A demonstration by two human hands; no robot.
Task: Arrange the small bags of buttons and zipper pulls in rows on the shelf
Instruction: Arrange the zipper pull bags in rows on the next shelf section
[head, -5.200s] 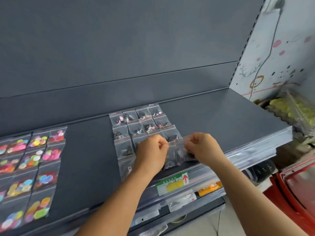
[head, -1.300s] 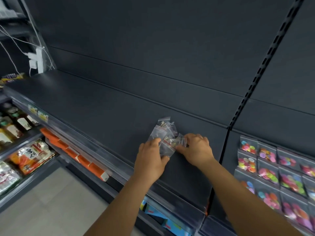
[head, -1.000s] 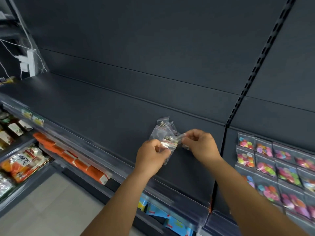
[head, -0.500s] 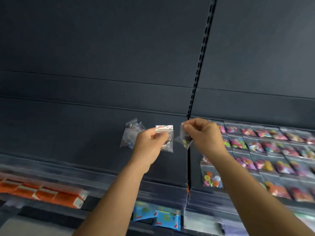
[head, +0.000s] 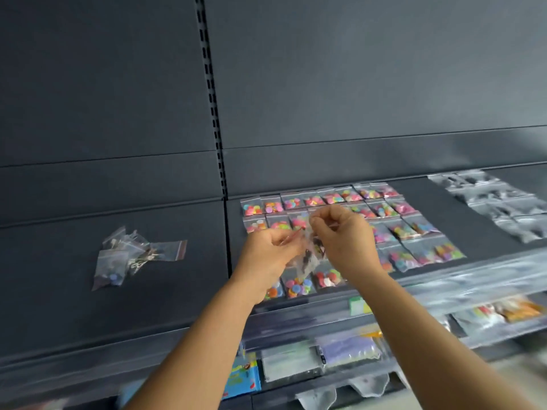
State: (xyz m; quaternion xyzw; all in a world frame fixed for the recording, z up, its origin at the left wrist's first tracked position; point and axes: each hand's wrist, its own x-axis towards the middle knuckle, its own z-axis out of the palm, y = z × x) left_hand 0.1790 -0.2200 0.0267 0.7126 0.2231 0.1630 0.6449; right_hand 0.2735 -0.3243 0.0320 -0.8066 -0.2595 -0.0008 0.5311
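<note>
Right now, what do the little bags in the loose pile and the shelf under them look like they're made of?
The loose pile of bags: thin clear plastic film, glossy. You can see through them to the contents, they crinkle and catch light, and one has a reddish zip strip. The shelf: probably painted sheet metal, dark grey and matte, with flat even panels and a slotted upright behind it; the finish leaves this open.

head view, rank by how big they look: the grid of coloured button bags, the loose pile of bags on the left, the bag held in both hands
1. grid of coloured button bags
2. loose pile of bags
3. held bag, partly hidden by the left hand and right hand

Clear bags (head: 307, 255) — dark contents, seemingly — held aloft
</note>
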